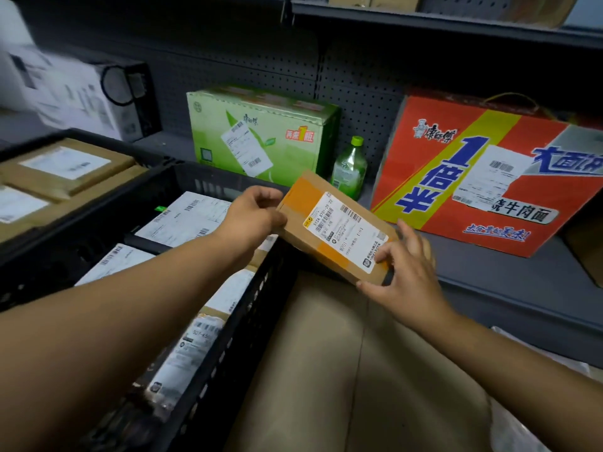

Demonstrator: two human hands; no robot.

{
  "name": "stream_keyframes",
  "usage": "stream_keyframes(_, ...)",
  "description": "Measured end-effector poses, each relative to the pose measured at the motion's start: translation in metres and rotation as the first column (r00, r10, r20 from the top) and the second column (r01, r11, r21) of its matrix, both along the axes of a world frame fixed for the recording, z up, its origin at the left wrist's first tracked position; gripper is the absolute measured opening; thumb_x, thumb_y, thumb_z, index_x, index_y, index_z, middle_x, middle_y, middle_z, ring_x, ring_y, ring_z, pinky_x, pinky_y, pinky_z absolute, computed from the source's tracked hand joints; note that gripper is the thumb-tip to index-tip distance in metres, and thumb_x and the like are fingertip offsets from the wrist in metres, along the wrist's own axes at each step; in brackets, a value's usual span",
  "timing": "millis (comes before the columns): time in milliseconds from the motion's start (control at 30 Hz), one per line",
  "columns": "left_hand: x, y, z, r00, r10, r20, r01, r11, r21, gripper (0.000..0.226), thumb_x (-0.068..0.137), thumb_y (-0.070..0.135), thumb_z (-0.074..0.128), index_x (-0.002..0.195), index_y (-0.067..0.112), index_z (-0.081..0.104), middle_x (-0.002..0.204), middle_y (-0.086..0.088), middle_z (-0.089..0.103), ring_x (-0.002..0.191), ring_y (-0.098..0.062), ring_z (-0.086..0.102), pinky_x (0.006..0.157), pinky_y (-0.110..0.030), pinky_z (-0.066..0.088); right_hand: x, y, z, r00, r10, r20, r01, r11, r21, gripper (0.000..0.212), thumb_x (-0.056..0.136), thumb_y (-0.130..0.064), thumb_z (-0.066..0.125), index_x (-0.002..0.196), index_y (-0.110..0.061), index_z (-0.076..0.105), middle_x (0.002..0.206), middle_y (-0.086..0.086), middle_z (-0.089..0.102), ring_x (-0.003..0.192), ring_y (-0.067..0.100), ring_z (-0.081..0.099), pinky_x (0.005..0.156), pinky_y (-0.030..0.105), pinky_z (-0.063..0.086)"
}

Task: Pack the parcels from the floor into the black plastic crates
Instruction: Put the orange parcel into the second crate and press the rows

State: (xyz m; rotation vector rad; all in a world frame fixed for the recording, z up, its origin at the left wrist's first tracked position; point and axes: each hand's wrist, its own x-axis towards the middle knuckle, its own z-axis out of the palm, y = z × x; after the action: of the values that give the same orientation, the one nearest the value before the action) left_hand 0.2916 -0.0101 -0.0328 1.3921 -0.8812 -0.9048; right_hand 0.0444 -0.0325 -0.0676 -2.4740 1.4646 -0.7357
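Holding 1 brown parcel [336,226] with 2 hands: left hand [253,214] gripping the far end, right hand [404,265] pinching the near end. Up in the air, tilted, just beside the black crate [228,347] full of parcels.

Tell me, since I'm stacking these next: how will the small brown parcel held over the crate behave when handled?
The small brown parcel looks stiff: its cardboard edges stay straight between the left hand and right hand. Probably light, since fingertips alone carry it. Flat and boxy, it should lie stable in the black crate, not roll.
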Motion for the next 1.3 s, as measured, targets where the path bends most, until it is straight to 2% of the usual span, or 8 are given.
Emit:
stream_keyframes(133, 0.039, 0.01, 0.014, 0.999, 0.015, -0.038, -0.016, 0.999, -0.031, 0.032, 0.08, -0.015, 0.053, 0.096, 0.011, 0.059, 0.09, -0.005, 0.063, 0.079, -0.02, 0.061, 0.065, -0.027, 0.051, 0.045, -0.013, 0.028, 0.981, 0.062, -0.184, -0.063, 0.998, -0.002, 0.05, 0.063, -0.046, 0.078, 0.093, -0.026, 0.042, 0.158, 0.004, 0.009, 0.142, 0.02, 0.008, 0.112, 0.033, 0.007)
stream_keyframes(333, 0.122, 0.034, 0.031, 0.994, 0.109, -0.028, -0.111, 0.992, -0.057, 0.033, 0.082, -0.014, 0.053, 0.104, 0.009, 0.059, 0.093, -0.006, 0.063, 0.081, -0.02, 0.062, 0.054, -0.021, 0.05, 0.134, -0.012, 0.056, 0.914, 0.138, -0.382, -0.18, 0.981, -0.076, 0.062, 0.059, -0.054, 0.074, 0.101, -0.025, 0.041, 0.147, 0.005, 0.027, 0.131, 0.024, 0.023, 0.105, 0.035, 0.015)
stream_keyframes(467, 0.174, 0.064, 0.026, 0.989, 0.149, 0.014, -0.149, 0.989, 0.015, 0.029, 0.083, -0.01, 0.055, 0.1, 0.013, 0.061, 0.104, -0.011, 0.066, 0.093, -0.026, 0.066, 0.078, -0.034, 0.056, 0.195, 0.002, 0.054, 0.882, 0.179, -0.436, -0.241, 0.966, -0.093, 0.069, 0.054, -0.057, 0.071, 0.104, -0.02, 0.043, 0.118, 0.002, 0.042, 0.112, 0.028, 0.037, 0.093, 0.037, 0.027)
stream_keyframes(600, 0.228, 0.103, 0.013, 0.985, 0.114, 0.132, -0.125, 0.989, 0.074, 0.02, 0.085, -0.004, 0.06, 0.093, 0.015, 0.063, 0.098, -0.008, 0.067, 0.093, -0.023, 0.065, 0.082, -0.029, 0.056, 0.245, 0.033, 0.041, 0.853, 0.283, -0.439, -0.312, 0.95, 0.006, 0.072, 0.054, -0.056, 0.071, 0.108, -0.017, 0.041, 0.117, 0.003, 0.04, 0.11, 0.027, 0.034, 0.091, 0.035, 0.031)
stream_keyframes(733, 0.282, 0.14, 0.0, 0.844, 0.046, 0.535, -0.188, 0.959, 0.213, 0.017, 0.089, 0.016, 0.062, 0.103, 0.023, 0.067, 0.106, 0.006, 0.064, 0.099, -0.012, 0.058, 0.087, -0.024, 0.042, 0.275, 0.075, 0.026, 0.803, 0.4, -0.442, -0.356, 0.916, 0.184, 0.07, 0.055, -0.058, 0.068, 0.104, -0.022, 0.035, 0.11, 0.0, 0.036, 0.107, 0.022, 0.031, 0.093, 0.035, 0.036)
stream_keyframes(900, 0.311, 0.161, -0.019, 0.625, -0.179, 0.76, -0.164, 0.922, 0.351, 0.03, 0.094, 0.022, 0.054, 0.123, 0.027, 0.055, 0.12, 0.002, 0.052, 0.102, -0.013, 0.051, 0.085, -0.026, 0.039, 0.294, 0.128, 0.003, 0.66, 0.548, -0.514, -0.47, 0.835, 0.288, 0.067, 0.059, -0.063, 0.065, 0.098, -0.026, 0.024, 0.108, -0.001, 0.035, 0.103, 0.02, 0.029, 0.092, 0.035, 0.034)
stream_keyframes(1100, 0.321, 0.168, -0.039, 0.446, -0.177, 0.877, -0.13, 0.957, 0.259, 0.04, 0.092, 0.033, 0.053, 0.131, 0.029, 0.049, 0.131, 0.002, 0.051, 0.117, -0.016, 0.047, 0.096, -0.031, 0.039, 0.305, 0.155, -0.031, 0.595, 0.582, -0.554, -0.449, 0.813, 0.371, 0.065, 0.05, -0.074, 0.031, 0.095, -0.027, 0.025, 0.101, -0.002, 0.034, 0.094, 0.017, 0.026, 0.092, 0.038, 0.037)
stream_keyframes(1300, 0.325, 0.168, -0.042, 0.436, -0.171, 0.883, -0.099, 0.967, 0.236, 0.049, 0.086, 0.034, 0.061, 0.132, 0.031, 0.046, 0.128, 0.002, 0.051, 0.117, -0.013, 0.044, 0.094, -0.029, 0.038, 0.319, 0.159, -0.054, 0.585, 0.549, -0.597, -0.405, 0.836, 0.371, 0.07, 0.067, -0.069, 0.06, 0.112, -0.022, 0.034, 0.115, 0.005, 0.041, 0.103, 0.021, 0.035, 0.092, 0.036, 0.034)
